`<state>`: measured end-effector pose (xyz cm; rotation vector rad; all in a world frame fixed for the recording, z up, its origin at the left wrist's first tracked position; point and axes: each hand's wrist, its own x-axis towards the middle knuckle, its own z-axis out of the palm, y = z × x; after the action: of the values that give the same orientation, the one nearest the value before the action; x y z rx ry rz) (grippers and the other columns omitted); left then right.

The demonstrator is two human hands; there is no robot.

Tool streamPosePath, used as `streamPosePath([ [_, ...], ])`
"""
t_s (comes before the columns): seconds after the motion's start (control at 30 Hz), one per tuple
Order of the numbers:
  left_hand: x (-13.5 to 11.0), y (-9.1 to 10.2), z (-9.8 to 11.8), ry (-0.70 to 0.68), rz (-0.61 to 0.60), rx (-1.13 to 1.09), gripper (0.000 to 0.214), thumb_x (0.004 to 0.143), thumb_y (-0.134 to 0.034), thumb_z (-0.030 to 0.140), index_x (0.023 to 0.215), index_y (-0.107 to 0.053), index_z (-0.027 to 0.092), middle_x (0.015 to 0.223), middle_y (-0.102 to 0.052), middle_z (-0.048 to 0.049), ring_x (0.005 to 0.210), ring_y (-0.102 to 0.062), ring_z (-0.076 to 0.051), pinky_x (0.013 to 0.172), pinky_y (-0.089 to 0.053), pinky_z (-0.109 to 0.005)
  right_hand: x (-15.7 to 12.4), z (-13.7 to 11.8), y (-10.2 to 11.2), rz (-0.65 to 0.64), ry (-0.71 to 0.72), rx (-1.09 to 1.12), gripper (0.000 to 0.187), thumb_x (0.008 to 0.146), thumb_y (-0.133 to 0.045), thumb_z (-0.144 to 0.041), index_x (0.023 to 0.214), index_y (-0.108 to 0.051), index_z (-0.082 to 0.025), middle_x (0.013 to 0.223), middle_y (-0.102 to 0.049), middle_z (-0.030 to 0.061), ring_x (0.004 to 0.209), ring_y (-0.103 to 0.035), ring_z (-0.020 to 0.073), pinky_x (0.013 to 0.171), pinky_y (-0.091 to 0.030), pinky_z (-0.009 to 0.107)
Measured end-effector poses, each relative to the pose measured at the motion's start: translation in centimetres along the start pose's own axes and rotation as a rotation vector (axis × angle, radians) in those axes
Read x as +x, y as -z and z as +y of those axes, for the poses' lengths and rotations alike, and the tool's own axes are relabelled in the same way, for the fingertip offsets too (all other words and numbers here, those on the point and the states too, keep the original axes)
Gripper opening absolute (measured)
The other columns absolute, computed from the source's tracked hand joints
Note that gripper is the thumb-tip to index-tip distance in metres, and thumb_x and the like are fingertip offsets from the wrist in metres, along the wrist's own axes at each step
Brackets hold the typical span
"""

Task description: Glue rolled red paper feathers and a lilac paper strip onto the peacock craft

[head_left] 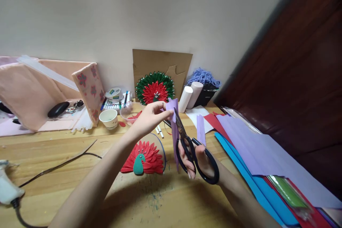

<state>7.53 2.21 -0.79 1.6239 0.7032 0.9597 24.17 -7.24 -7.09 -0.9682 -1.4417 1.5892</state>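
My left hand pinches the top of a folded purple paper strip, whose long tail hangs down. In my right hand is a pair of scissors with large black handles, its dark blades pointing up against the strip by my left fingertips. Whether the blades are cutting through the paper I cannot tell. Below my hands a red paper peacock with a green body lies on a round, clear-looking base with a dark edge. Another purple strip rests on the table behind the scissors.
A green and red peacock piece leans on cardboard at the wall. Coloured sheets lie along the right. A paper cup, white and pinkish rolls, and a pink box stand behind. A glue gun lies left with its cable.
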Motion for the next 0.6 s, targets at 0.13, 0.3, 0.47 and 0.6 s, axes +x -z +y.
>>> streamPosePath([
  [0.13, 1.4, -1.3, 1.3, -0.028, -0.037, -0.019, 0.012, 0.074, -0.057, 0.027, 0.068, -0.056, 0.016, 0.068, -0.06, 0.0003, 0.068, -0.057, -0.012, 0.069, -0.043, -0.025, -0.7, -0.4, 0.5, 0.104, 0.048, 0.044, 0.07, 0.055, -0.04, -0.087, 0.073, -0.042, -0.019, 0.043, -0.038, -0.0089, 0.031, -0.038, 0.006, 0.03, -0.033, 0.017],
  [0.3, 2.7, -3.3, 2.7, -0.071, -0.132, -0.039, 0.012, 0.075, -0.055, 0.023, 0.065, -0.056, 0.016, 0.065, -0.059, 0.0009, 0.065, -0.056, -0.011, 0.068, -0.043, -0.024, -2.9, -1.3, 1.6, 0.15, 0.057, 0.101, 0.071, 0.055, -0.042, -0.086, 0.077, -0.043, -0.018, 0.046, -0.039, -0.0088, 0.032, -0.038, 0.0052, 0.032, -0.034, 0.017],
  [0.47, 3.5, -5.1, 2.4, -0.07, -0.211, -0.051, 0.012, 0.076, -0.054, 0.024, 0.068, -0.057, 0.016, 0.067, -0.058, 0.0001, 0.068, -0.057, -0.012, 0.068, -0.044, -0.024, -4.8, -1.7, 2.9, 0.15, 0.05, 0.116, 0.074, 0.054, -0.04, -0.086, 0.082, -0.042, -0.018, 0.05, -0.043, -0.0069, 0.037, -0.045, 0.0073, 0.038, -0.04, 0.02],
  [0.6, 3.9, -5.7, 2.2, -0.073, -0.223, -0.042, 0.013, 0.077, -0.053, 0.026, 0.07, -0.057, 0.016, 0.068, -0.058, -0.0002, 0.068, -0.057, -0.013, 0.066, -0.044, -0.025, -4.9, -2.3, 3.2, 0.21, 0.032, 0.054, 0.074, 0.055, -0.037, -0.087, 0.083, -0.043, -0.018, 0.052, -0.045, -0.0057, 0.038, -0.046, 0.0082, 0.039, -0.04, 0.021],
])
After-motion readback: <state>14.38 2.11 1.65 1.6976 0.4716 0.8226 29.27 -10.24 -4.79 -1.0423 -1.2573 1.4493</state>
